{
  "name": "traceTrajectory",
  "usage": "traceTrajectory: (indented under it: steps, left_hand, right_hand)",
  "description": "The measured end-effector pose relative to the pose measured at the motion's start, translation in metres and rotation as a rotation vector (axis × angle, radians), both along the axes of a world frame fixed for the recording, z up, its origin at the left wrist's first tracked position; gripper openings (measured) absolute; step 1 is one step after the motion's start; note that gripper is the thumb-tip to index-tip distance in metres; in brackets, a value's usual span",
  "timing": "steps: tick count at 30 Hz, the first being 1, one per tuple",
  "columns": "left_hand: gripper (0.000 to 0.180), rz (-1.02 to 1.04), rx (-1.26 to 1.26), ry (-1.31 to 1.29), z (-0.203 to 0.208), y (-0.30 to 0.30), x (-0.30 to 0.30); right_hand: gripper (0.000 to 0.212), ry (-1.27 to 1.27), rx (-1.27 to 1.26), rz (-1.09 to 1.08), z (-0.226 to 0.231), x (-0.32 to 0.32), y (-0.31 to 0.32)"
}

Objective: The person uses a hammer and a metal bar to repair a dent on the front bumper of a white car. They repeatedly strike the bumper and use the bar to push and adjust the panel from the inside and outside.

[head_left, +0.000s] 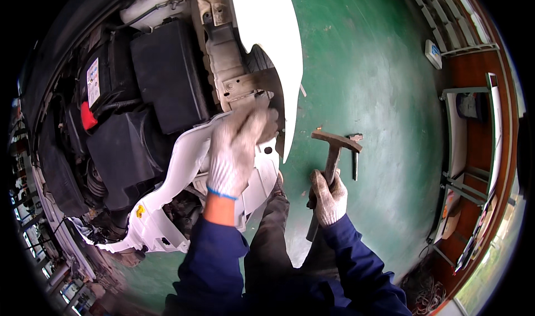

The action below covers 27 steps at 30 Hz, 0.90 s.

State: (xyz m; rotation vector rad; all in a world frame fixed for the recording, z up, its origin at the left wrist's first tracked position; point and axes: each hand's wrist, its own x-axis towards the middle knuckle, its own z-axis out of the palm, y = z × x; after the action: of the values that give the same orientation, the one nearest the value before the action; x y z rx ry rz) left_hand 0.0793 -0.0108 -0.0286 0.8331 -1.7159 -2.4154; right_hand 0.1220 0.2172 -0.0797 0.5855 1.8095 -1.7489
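Observation:
My right hand (330, 196), in a white knit glove, is wrapped round the handle of a hammer (334, 154). Its rusty, long-ended head points up and away from me, over the floor. To the left, my left hand (237, 148), also gloved with a blue-edged cuff, is over the car's metal inner fender (225, 65), near a bracket. Motion smears its fingers, and whether they touch the metal is unclear. Beside that hand runs the white fender panel (270, 15). White body metal (192, 148) of the front end curves below it.
Black engine bay covers (167, 76) fill the left side, with a red cap (88, 115) among them. A second hammer (355, 162) is on the green floor (379, 93) beyond the held one. Metal-framed racks (473, 187) stand along the right wall.

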Motion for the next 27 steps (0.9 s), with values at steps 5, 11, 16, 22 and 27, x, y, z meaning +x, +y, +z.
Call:
traceTrajectory:
  steps: [5, 11, 16, 22, 27]
  left_hand:
    - [0.044, -0.405, -0.604, -0.224, 0.015, -0.012, -0.057]
    - [0.045, -0.561, -0.788, -0.209, 0.017, -0.017, -0.076]
    - [0.035, -0.553, -0.734, -0.184, 0.014, -0.021, -0.073]
    - [0.032, -0.414, -0.634, -0.133, -0.005, -0.015, -0.062]
    - [0.038, -0.280, -0.737, -0.022, -0.021, 0.019, -0.007]
  right_hand:
    - [0.023, 0.041, -0.041, 0.009, -0.008, 0.005, -0.011]
    - [0.022, 0.116, -0.104, -0.061, 0.004, 0.006, -0.021]
    - [0.021, 0.327, 0.102, 0.227, 0.004, 0.009, -0.029]
    - [0.017, 0.135, -0.046, 0.026, 0.000, 0.025, -0.023]
    - [0.021, 0.032, 0.116, 0.300, -0.003, 0.035, -0.003]
